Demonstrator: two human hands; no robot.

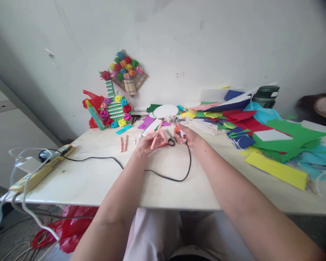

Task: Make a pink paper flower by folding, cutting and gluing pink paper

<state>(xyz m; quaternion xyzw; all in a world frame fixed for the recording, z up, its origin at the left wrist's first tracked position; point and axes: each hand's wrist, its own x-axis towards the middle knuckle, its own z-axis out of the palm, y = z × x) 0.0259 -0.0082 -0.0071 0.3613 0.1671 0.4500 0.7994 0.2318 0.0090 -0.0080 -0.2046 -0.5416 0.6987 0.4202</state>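
Pinched in my left hand [147, 143] is a thin rolled pink paper tube [157, 136], slanting up to the right. My right hand [189, 135] is wrapped round a small corded tool [183, 133], which looks like a glue gun, with a black cable [176, 180] trailing from it over the table. Between the hands lie scissors [171, 141] and a piece of pink paper [164, 139], partly hidden by my left hand. Two more pink rolls [123, 143] lie to the left of my left hand.
A yellow power strip [47, 167] with cables is at the left edge. Paper flower crafts [116, 110] and a green glue bottle [96, 115] stand at the back left. Coloured paper [288, 139] is heaped at the right, near a dark jar [265, 96].
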